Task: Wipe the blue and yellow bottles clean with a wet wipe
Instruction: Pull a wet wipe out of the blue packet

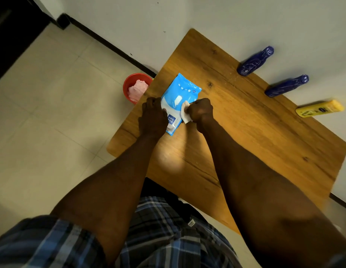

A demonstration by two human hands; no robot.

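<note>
The left hand (153,117) covers the pack (178,101) edge at 9 o'clock, its fingers hidden, so its grip cannot be told. The right hand (200,110), curled at 3 o'clock, pinches a white wipe (184,112).
</note>
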